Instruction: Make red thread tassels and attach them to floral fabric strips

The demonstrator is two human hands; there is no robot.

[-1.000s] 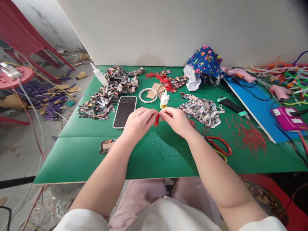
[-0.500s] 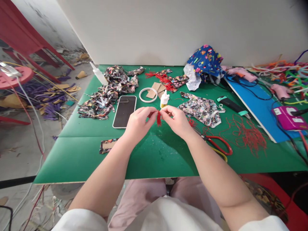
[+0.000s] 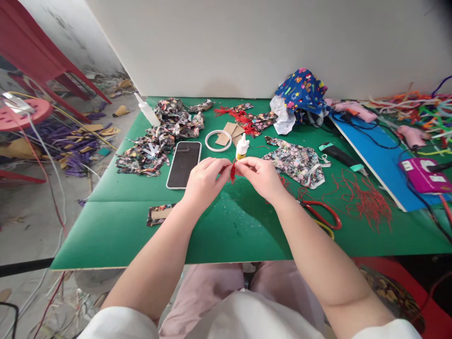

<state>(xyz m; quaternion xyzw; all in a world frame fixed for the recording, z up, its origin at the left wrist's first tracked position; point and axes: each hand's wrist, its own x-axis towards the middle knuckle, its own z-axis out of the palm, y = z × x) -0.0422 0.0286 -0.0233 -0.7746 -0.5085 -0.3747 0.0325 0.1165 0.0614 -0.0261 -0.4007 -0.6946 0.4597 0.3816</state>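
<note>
Between my two hands a small red thread tassel (image 3: 233,173) hangs over the green table. My left hand (image 3: 206,181) pinches it near the top from the left. From the right, the fingertips of my right hand (image 3: 260,176) close on its top too. Just behind the fingers stands a small white glue bottle (image 3: 242,147) with a yellow label. A phone (image 3: 184,165) lies beside my left hand, and a flat piece of card edged with floral cloth (image 3: 160,215) lies near my left forearm. Floral fabric (image 3: 296,162) spreads out beyond my right hand.
Red-handled scissors (image 3: 322,212) and loose red threads (image 3: 370,202) lie on the right, near a black-and-green cutter (image 3: 342,157) and a blue board (image 3: 374,165). A white ring (image 3: 206,141) sits at the back; crumpled floral cloth (image 3: 169,122) and a white squeeze bottle (image 3: 147,112) are at left.
My fingers have shifted slightly around the top of the tassel, and its strands hang a little differently. The whole view has moved a touch.
</note>
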